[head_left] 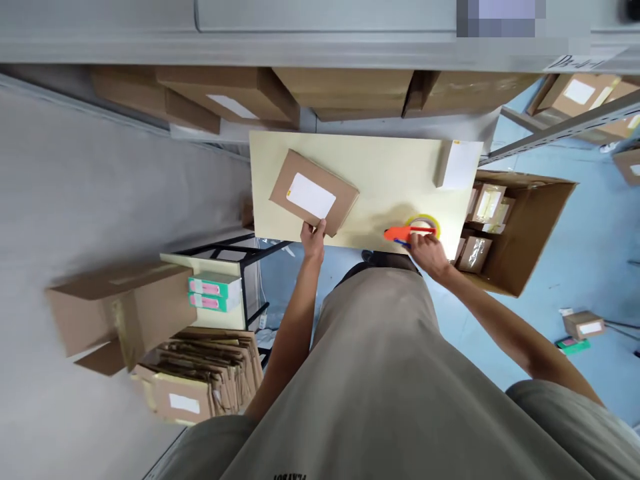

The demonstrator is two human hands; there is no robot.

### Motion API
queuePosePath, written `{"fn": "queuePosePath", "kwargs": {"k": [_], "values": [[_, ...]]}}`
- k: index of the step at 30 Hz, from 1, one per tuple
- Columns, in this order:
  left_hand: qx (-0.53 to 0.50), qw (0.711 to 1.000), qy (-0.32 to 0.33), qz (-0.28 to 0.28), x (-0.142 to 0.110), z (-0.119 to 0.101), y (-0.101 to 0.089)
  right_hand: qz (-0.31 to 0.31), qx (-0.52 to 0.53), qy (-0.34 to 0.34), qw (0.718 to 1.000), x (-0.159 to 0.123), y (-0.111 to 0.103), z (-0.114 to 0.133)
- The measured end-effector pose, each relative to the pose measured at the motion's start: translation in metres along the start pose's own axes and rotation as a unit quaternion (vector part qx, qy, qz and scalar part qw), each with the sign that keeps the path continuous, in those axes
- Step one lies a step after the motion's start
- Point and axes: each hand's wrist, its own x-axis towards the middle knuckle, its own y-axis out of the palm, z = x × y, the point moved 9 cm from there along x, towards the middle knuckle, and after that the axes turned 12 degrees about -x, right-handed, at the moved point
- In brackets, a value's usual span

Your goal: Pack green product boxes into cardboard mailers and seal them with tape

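A flat brown cardboard parcel point(314, 193) with a white label lies on the pale yellow table point(390, 173). My left hand point(314, 239) grips its near edge, fingers closed on it. My right hand point(426, 252) is closed on an orange tape dispenser point(406, 233) with a roll of clear tape, resting on the table's near right part. A small white box point(459, 164) stands at the table's far right corner.
An open cardboard carton point(520, 233) with small packed items stands right of the table on the blue floor. At left are a black-framed rack point(235, 257), green-and-pink boxes point(214, 292), flattened cartons point(210, 373). Shelves with brown boxes point(345, 90) lie beyond.
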Motion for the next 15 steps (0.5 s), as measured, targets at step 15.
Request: {"fn": "queuePosePath", "kwargs": {"k": [15], "values": [[0.035,0.995,-0.069,0.058,0.029,-0.027,-0.039,-0.037,0.021,-0.101,0.994,0.148,-0.08,-0.01]]}}
